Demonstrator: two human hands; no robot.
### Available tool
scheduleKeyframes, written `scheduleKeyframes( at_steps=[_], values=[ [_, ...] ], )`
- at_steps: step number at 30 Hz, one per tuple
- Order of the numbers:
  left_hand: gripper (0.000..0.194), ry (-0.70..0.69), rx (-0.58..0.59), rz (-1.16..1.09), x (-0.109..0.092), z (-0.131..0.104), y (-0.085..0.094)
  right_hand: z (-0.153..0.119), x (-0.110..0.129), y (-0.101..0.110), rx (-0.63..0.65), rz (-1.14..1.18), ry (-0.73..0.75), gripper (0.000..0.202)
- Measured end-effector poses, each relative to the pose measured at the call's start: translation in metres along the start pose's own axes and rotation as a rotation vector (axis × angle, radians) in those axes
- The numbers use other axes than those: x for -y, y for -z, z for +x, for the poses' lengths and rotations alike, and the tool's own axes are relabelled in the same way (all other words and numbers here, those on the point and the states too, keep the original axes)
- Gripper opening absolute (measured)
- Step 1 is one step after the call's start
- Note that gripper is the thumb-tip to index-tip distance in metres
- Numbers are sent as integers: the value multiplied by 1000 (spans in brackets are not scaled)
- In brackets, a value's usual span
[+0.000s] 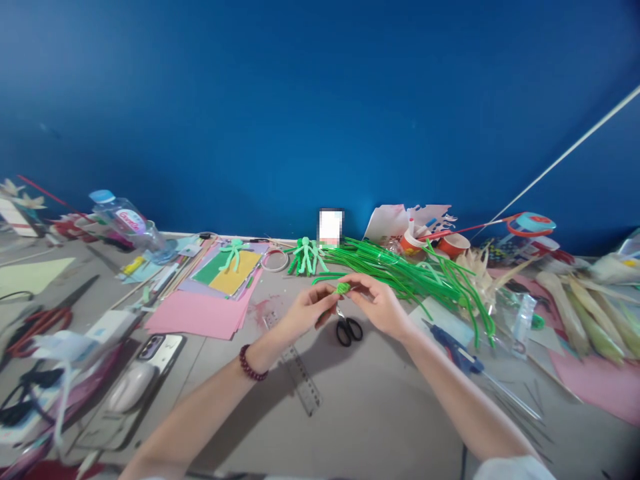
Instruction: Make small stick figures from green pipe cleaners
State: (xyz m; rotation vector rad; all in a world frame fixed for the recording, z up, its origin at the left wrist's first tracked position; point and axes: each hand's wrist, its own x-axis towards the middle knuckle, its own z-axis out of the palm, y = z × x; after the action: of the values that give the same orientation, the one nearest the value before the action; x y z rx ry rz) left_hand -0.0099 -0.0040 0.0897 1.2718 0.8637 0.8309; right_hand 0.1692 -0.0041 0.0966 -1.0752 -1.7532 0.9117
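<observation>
- Pinching close, the fingers of the left hand [311, 308] and the fingers of the right hand [381, 305] meet around a small green piece [343, 288], just above the middle of the lower half of the frame
- Lying between the two sets of fingertips, the piece seems held from both sides; the left fingers come in from its left, the right fingers from its right, and neither hand is clearly nearer
- Its shape looks compact and bunched, with a blurred outline, so I cannot tell which way its long axis runs or exactly how much each fingertip covers
- Both hands appear to be raised over the tabletop [380, 413], with forearms reaching in from the lower left and lower right of the frame
- Just below the piece in the view, the black-handled scissors [349, 331] have their loops towards the person and their blades towards the fingers
- Lower left of the scissors, a clear ruler [303, 383] slants from upper left to lower right, partly behind the left forearm
- Beyond the right hand, a bundle of green stems [400, 267] stretches from the centre towards the right of the frame
- Beyond the left hand, light green figures [307, 257] lie near the foot of the blue wall [240, 133]
- Farther right, a blue glue gun [450, 347] lies beside the right forearm
</observation>
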Motion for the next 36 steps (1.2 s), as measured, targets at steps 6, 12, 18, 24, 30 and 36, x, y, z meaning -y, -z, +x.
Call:
scheduleKeyframes(
  at_steps=[6,12,18,24,30,36],
  values=[
    [29,-188,-189,372,2,-4,0,-3,-6,-8,-63,20,26,21],
    [28,-290,-239,469,6,-3,2,-9,-4,-17,-158,-46,84,19],
    [24,-605,-319,841,13,-3,8,-4,-1,-7,-69,93,-12,30],
    [24,-709,-355,1007,17,-2,13,0,4,1,-14,62,-77,26],
    [22,-622,-334,957,10,-4,11,1,1,0,11,228,-181,29],
    [18,-597,-350,950,8,-4,10,2,-1,1,36,216,-204,30]
  ],
)
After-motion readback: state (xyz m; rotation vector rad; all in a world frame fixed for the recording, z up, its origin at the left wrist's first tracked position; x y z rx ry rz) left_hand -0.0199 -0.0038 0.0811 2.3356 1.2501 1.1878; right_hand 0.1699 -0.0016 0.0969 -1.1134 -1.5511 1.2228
